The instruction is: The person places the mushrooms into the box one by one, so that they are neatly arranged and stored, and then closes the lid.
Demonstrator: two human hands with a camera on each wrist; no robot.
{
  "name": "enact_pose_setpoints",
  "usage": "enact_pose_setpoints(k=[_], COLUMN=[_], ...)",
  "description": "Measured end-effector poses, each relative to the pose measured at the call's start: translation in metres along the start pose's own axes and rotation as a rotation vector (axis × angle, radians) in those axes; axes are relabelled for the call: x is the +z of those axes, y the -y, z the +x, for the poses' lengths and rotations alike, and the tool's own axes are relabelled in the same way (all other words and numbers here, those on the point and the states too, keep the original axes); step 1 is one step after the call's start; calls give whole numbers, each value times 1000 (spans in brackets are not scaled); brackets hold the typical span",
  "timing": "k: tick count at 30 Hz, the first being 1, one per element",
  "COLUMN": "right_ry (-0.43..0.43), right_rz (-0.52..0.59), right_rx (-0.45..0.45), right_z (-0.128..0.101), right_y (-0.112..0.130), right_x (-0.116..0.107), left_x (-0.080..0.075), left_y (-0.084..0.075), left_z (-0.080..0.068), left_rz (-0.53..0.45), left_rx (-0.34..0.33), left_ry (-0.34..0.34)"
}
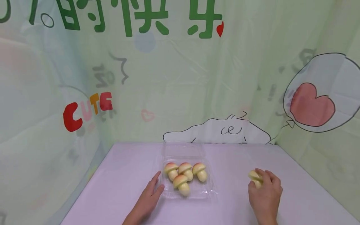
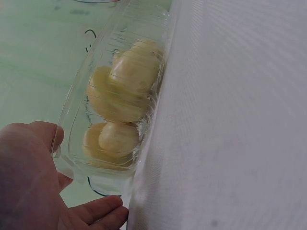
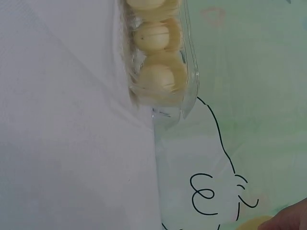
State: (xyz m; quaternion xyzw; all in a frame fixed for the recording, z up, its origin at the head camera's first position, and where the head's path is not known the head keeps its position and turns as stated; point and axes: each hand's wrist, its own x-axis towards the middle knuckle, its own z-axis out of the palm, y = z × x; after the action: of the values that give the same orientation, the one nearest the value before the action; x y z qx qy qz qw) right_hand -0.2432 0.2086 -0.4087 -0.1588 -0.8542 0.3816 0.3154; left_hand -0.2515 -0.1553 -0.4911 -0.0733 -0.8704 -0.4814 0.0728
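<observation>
A clear plastic clamshell box (image 1: 197,191) lies on the table with its lid (image 1: 184,150) folded back. Inside are several toy mushrooms (image 1: 200,172) with cream stems and yellow caps blushed pink. My left hand (image 1: 147,198) is at the box's left side, fingers extended; in the left wrist view the thumb (image 2: 56,136) meets the box's rim. To the right of the box, my right hand (image 1: 265,195) grips another toy mushroom (image 1: 254,177), its lower part partly covered by the fingers. The right wrist view catches only a fingertip (image 3: 290,218) and a sliver of yellow mushroom (image 3: 254,223).
A pale lilac cloth covers the table (image 1: 230,193). Printed curtains (image 1: 180,93) with drawings and lettering hang behind it and along both sides.
</observation>
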Motion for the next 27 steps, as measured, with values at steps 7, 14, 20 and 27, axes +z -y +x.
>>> enact_pose_setpoints(k=[7, 14, 20, 27], right_ry=[-7, 1, -3, 3], right_rz=[32, 45, 70, 69], right_rx=[-51, -81, -126, -138], right_z=[-4, -9, -13, -16], right_y=[11, 15, 22, 26], right_x=[9, 19, 25, 31], left_x=[0, 0, 0, 0], left_y=[1, 1, 1, -1], left_z=[1, 1, 1, 1], left_rz=[1, -2, 3, 11], left_rx=[17, 7, 6, 8], left_ry=[-10, 0, -3, 5])
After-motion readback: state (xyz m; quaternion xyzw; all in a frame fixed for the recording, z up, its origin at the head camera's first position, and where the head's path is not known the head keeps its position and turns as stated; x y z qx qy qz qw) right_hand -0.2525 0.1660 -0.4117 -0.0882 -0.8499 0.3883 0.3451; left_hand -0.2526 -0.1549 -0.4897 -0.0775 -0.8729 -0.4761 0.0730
